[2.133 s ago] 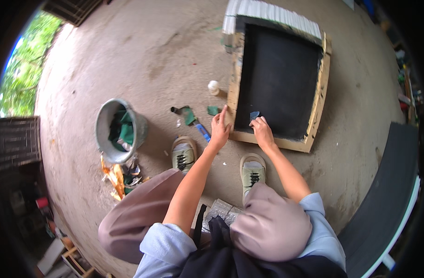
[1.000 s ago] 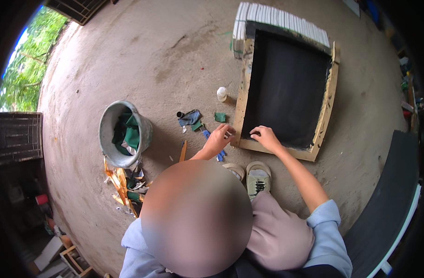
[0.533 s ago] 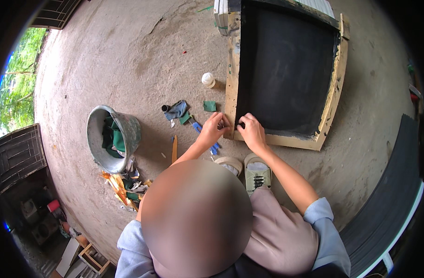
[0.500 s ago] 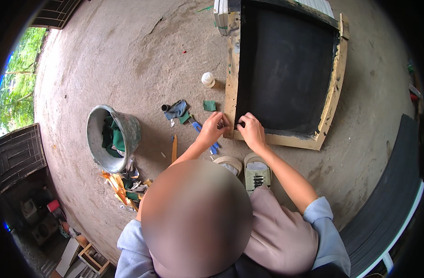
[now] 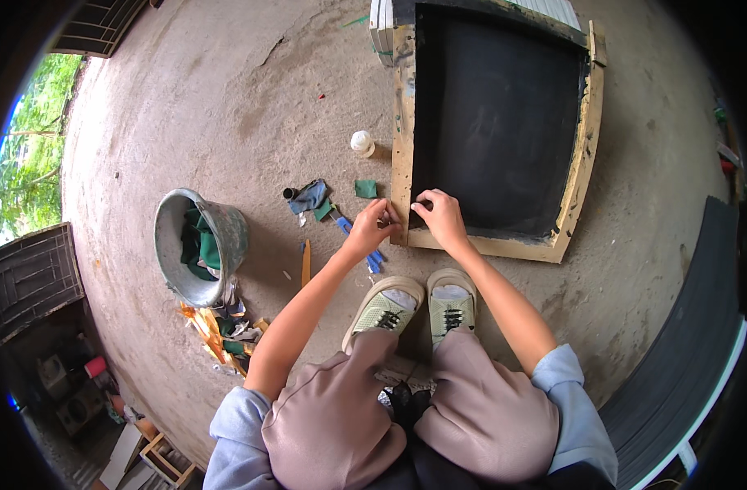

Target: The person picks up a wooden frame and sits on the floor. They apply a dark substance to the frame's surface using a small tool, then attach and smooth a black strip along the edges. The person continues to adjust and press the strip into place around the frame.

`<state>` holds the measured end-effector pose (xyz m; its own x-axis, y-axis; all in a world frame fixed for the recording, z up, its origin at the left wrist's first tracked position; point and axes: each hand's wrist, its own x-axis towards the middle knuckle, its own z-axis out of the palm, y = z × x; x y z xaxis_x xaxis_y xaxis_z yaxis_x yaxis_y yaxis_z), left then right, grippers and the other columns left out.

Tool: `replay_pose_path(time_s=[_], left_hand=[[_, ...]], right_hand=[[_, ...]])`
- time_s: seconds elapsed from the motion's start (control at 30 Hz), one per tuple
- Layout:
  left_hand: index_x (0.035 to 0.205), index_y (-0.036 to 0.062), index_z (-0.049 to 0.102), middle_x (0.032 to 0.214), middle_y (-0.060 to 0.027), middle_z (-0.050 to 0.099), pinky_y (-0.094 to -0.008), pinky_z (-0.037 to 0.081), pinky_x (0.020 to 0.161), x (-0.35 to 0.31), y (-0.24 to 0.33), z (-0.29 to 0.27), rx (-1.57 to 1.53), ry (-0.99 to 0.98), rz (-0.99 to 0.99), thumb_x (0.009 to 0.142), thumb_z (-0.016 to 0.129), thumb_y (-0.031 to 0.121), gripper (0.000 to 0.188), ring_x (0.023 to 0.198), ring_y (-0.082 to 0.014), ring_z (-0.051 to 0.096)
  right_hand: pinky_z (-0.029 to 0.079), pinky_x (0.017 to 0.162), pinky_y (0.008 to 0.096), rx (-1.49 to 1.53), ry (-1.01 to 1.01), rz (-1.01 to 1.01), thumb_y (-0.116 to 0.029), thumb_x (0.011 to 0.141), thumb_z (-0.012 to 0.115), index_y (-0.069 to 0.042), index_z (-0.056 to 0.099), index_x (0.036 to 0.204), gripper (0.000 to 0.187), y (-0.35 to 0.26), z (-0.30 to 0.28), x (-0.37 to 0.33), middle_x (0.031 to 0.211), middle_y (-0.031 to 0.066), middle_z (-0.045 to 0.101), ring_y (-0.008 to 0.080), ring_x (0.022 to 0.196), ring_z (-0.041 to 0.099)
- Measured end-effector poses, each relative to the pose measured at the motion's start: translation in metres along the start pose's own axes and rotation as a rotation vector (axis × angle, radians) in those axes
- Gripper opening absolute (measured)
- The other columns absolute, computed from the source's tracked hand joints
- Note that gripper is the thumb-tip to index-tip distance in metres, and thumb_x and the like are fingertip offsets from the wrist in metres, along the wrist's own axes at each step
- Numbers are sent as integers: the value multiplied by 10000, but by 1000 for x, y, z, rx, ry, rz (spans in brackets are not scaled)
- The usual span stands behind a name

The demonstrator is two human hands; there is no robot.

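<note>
A wooden frame (image 5: 402, 139) with a black panel (image 5: 496, 122) stands before me, its near left corner between my hands. My left hand (image 5: 371, 229) is at the outer side of the left rail, fingers curled in a pinch against the wood. Over the panel's near left corner, just inside that rail, my right hand (image 5: 442, 219) pinches thumb and forefinger together. Whatever either pinch holds is too small to make out. Close to my left hand lie a blue-handled tool (image 5: 375, 263), a green cloth square (image 5: 366, 189) and a dark blue cloth piece (image 5: 309, 196).
A small white-topped bottle (image 5: 362, 144) stands left of the frame. Farther left, a grey bucket (image 5: 238, 237) holds green cloth, with scraps (image 5: 214, 335) beside it. A thin wooden strip (image 5: 306, 261) lies nearer. Dark corrugated sheets (image 5: 675, 327) fill the right side.
The blurred round shape over my lap is gone, showing my knees and left shoe. My right hand has shifted slightly left and up; the left stays at the rail. The view has moved slightly.
</note>
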<state>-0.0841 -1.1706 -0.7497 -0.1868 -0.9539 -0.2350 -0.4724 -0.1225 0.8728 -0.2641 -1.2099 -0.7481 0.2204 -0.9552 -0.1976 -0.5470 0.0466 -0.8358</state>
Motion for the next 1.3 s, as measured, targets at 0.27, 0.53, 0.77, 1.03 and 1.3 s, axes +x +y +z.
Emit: replay_pose_path(time_s=[0.27,0.53,0.77,1.03,1.3], left_hand=[[831,10,508,798,-97,517,-334,489,687,4,0,-2,-57,-19,21,700,726,27,255,731,-235,577],[842,14,512,851,-99,571,-332,494,751,6,1,-1,-12,-34,9,700,698,-6,234,819,-214,620],[862,16,518,857,-97,568,-334,490,744,3,-3,-2,32,-36,19,696,696,-5,244,816,-223,610],[855,22,546,835,-103,509,-338,481,695,0,-1,-8,53,5,49,703,678,0,203,743,-247,574],[832,-1,497,839,-96,504,-336,462,667,7,23,3,148,152,-49,737,723,92,262,735,-233,537]], right_hand=[[480,683,408,-26,-12,3,-112,720,680,-21,612,755,118,-8,-1,4,845,130,608,339,773,606],[481,665,390,86,87,36,-105,677,675,-11,604,720,125,7,12,4,784,130,601,301,738,610],[482,654,361,109,117,91,-124,671,684,-3,602,712,152,8,20,3,747,125,606,260,687,608],[498,643,339,139,-3,216,-156,701,699,4,642,783,189,-1,17,11,740,135,656,265,678,648],[495,635,341,162,-9,-26,-117,754,688,16,644,807,150,14,2,2,791,155,658,281,706,647]])
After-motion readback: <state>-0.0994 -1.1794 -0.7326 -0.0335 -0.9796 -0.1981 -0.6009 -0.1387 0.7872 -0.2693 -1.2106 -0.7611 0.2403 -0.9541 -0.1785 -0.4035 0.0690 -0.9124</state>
